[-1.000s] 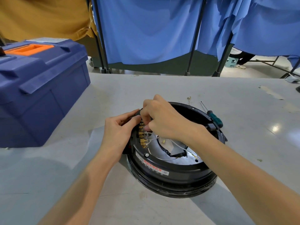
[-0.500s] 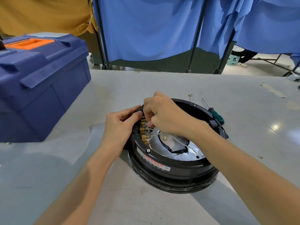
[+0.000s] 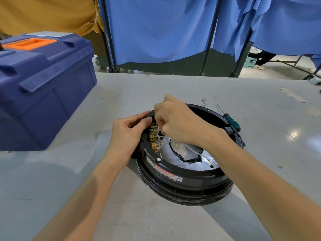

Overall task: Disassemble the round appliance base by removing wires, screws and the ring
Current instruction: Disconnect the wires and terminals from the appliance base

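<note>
We are steadying the round appliance base [image 3: 187, 186] on the grey table [image 3: 69, 180], our left hand [image 3: 128, 134] curling round its left rim, while our right hand [image 3: 180, 124] is pinching a white wire [image 3: 165, 142] at the brass terminals [image 3: 152, 136] (screwdriver [image 3: 233, 121] lying just behind).

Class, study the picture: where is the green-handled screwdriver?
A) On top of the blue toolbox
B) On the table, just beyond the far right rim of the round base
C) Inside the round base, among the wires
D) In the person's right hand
B: the screwdriver lies on the table, just beyond the far right rim of the round base.
</note>
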### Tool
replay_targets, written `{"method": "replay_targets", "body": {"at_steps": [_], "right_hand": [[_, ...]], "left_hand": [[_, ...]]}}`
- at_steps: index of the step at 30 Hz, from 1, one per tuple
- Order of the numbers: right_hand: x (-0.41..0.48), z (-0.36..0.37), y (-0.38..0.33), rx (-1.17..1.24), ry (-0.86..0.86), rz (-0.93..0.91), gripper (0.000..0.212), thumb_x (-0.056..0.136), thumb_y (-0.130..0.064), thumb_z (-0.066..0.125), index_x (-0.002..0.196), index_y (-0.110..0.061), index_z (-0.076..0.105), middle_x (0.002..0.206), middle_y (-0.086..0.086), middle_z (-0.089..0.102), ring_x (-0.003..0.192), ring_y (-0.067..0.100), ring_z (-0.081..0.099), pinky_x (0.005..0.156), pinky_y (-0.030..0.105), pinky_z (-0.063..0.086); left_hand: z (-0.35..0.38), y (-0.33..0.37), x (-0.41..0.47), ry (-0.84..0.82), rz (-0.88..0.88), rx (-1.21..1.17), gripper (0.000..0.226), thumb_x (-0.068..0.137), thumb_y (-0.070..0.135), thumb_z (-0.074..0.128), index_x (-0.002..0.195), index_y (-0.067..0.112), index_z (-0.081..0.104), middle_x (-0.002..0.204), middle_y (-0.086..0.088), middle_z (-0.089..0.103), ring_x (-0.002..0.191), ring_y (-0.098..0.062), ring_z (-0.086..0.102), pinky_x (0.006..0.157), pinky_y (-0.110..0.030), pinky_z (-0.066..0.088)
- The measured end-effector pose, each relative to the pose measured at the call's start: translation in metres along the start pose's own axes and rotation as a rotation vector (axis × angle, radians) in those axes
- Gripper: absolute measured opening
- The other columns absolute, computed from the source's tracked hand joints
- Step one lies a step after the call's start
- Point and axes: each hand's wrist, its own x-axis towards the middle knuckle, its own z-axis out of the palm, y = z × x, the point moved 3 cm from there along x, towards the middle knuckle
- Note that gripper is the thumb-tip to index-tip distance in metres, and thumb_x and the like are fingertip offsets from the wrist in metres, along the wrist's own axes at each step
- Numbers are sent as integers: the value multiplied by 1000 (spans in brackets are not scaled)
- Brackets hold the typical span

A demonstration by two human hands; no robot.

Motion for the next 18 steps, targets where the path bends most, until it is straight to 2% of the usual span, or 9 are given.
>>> {"method": "replay_targets", "body": {"at_steps": [3, 5, 9, 12, 15, 18], "right_hand": [[-10, -6, 23, 15, 17, 99, 39, 68, 11, 59, 47, -18, 43, 81, 8, 62, 90, 21, 41, 67, 31, 38], [-14, -9, 32, 30, 64, 138, 38, 70, 8, 65, 50, -19, 49, 81, 7, 64, 94, 21, 43, 73, 33, 42], [-9, -5, 23, 84, 88, 94, 22, 77, -9, 75, 61, -17, 63, 83, 4, 65, 97, 17, 40, 77, 31, 43], [-8, -6, 24, 152, 123, 75, 17, 79, -13, 76, 67, -18, 65, 84, 4, 65, 94, 18, 45, 77, 32, 44], [-10, -12, 31, 314, 209, 109, 10, 79, -11, 76, 71, -12, 70, 79, 2, 68, 80, 16, 60, 73, 27, 48], [-11, -14, 37, 577, 256, 158, 7, 80, -9, 75, 74, -9, 73, 66, 1, 70, 61, 6, 61, 60, 17, 49]], "left_hand": [[0, 0, 0, 25, -37, -15, 18, 83, 12, 72, 87, 28, 78, 84, 4, 77, 78, -7, 73, 63, -15, 54], [1, -1, 0, 36, -54, -15, 17, 82, 12, 72, 88, 27, 78, 84, 3, 77, 79, -10, 73, 65, -18, 55], [1, 0, -1, 36, -49, -17, 16, 83, 12, 72, 90, 25, 78, 86, 1, 77, 82, -12, 73, 68, -20, 57], [1, 1, -2, 31, -41, -24, 16, 83, 11, 71, 91, 23, 78, 86, 2, 77, 81, -11, 73, 64, -17, 54], [1, 2, -2, 33, -42, -20, 17, 84, 11, 71, 91, 25, 78, 86, 2, 77, 81, -10, 73, 64, -16, 54], [1, 2, -3, 25, -71, -33, 17, 84, 11, 71, 92, 24, 78, 86, 1, 77, 80, -11, 74, 62, -16, 54]]}}
